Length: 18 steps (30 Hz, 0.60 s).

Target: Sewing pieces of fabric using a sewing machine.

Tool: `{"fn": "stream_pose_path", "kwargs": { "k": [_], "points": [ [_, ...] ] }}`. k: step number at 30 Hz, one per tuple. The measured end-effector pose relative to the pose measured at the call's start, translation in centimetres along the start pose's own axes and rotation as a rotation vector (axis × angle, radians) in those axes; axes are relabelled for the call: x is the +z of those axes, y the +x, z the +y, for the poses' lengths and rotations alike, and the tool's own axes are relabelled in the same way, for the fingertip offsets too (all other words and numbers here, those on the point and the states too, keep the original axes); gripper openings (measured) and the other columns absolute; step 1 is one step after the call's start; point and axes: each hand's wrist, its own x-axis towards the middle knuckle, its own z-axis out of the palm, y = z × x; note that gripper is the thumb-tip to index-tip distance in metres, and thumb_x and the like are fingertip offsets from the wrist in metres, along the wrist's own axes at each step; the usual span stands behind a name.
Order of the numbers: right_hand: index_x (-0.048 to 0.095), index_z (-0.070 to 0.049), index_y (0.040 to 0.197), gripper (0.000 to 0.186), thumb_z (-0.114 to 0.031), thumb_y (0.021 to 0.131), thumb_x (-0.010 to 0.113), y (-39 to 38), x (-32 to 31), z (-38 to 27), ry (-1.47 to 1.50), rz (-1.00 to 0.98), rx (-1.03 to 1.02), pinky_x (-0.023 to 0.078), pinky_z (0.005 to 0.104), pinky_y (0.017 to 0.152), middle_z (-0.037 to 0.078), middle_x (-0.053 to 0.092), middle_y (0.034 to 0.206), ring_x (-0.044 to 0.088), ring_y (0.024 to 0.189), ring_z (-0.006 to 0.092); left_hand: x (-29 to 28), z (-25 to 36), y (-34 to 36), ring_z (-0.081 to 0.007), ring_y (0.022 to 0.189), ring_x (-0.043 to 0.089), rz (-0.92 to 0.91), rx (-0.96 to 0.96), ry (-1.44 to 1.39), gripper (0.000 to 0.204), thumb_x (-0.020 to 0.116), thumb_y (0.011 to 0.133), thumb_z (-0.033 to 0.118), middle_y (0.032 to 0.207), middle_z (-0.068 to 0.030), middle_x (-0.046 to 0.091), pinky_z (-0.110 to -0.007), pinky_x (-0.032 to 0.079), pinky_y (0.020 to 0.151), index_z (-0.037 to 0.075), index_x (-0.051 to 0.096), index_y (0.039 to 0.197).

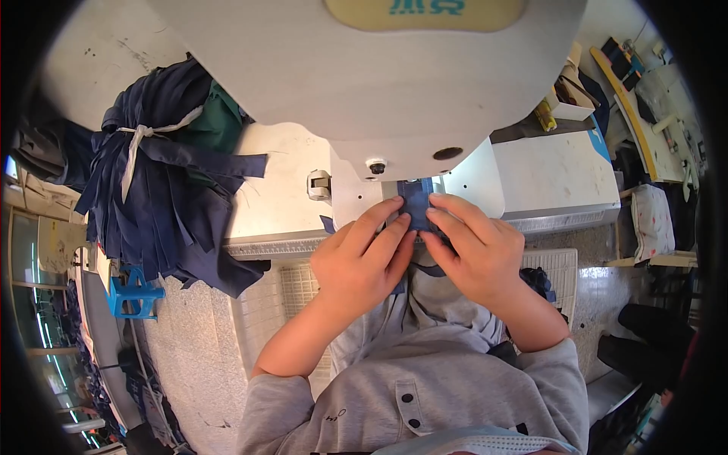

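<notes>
A narrow piece of dark blue fabric (415, 210) lies on the bed of a white sewing machine (364, 91), its far end under the machine head. My left hand (362, 254) grips its left edge with fingertips and thumb. From the other side, my right hand (478, 246) pinches the right edge. Both thumbs meet the fabric near its front end. The needle area is mostly hidden beneath the head, where a lamp glows on the right.
On the left of the table, a large bundle of navy fabric strips (163, 167) is tied with white cord. A blue plastic stool (135, 294) stands below it. A box with small tools (570, 98) sits at the back right. A ruler strip (277, 248) runs along the table's front edge.
</notes>
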Motion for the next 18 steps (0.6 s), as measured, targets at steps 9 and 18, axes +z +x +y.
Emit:
{"fn": "stream_pose_path", "kwargs": {
  "k": [9,18],
  "points": [
    [0.072,-0.008,0.098,0.026,-0.019,0.077,0.081,0.19,-0.04,0.04,0.012,0.005,0.000,0.050,0.0252,0.054,-0.001,0.071,0.110,0.066,0.063,0.0120,-0.36,0.38,0.37,-0.0167,0.068,0.068,-0.033,-0.033,-0.015,0.025,0.083,0.069,0.007,0.108,-0.0068,0.073,-0.026,0.054,0.059,0.008,0.073,0.093],
    [0.073,-0.007,0.098,0.026,-0.019,0.077,0.080,0.33,-0.03,0.00,0.002,-0.016,-0.001,0.051,0.0251,0.055,-0.001,0.071,0.111,0.067,0.065,0.0118,-0.21,0.35,0.27,-0.0164,0.069,0.068,-0.042,-0.055,-0.010,0.025,0.083,0.070,0.007,0.109,-0.0070,0.073,-0.026,0.054,0.059,0.008,0.073,0.092]
  ]
}}
